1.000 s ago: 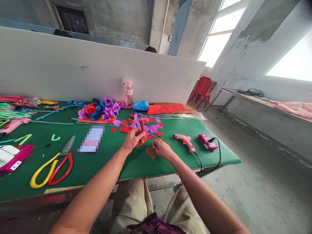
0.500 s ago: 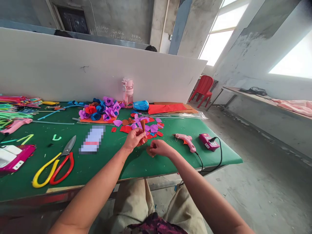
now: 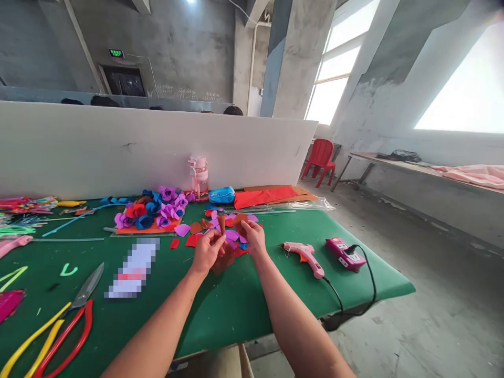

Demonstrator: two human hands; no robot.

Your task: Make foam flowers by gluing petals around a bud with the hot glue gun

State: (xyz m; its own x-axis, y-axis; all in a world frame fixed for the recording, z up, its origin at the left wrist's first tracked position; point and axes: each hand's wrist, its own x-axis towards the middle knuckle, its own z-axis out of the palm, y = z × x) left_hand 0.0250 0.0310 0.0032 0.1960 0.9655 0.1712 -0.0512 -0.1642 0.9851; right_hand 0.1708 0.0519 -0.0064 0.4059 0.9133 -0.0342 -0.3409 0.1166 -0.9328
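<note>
In my left hand (image 3: 209, 251), closed, is a rolled brown paper cone (image 3: 222, 223) that points upward. My right hand (image 3: 254, 236) pinches a brown paper petal (image 3: 239, 222) just to the right of the cone; the two pieces are close together. Below my hands lies a larger brown paper piece (image 3: 223, 261). Behind and around them is a scatter of purple, red and brown petals, among them a purple petal (image 3: 182, 230). To the right of my right hand a pink glue gun (image 3: 303, 254) rests on the green table, its cable running off the front edge.
Finished paper flowers (image 3: 151, 210) sit in a heap at the back left. Scissors (image 3: 65, 320) with red and yellow handles lie at the front left. A pink power strip (image 3: 345, 254), a pink bottle (image 3: 199, 173), a blue packet (image 3: 221, 195) and red paper (image 3: 265, 197) are on the table.
My right hand has risen from low near the table and turned, bringing the brown petal up beside the cone. My left hand still holds the cone. The camera view has tilted up.
</note>
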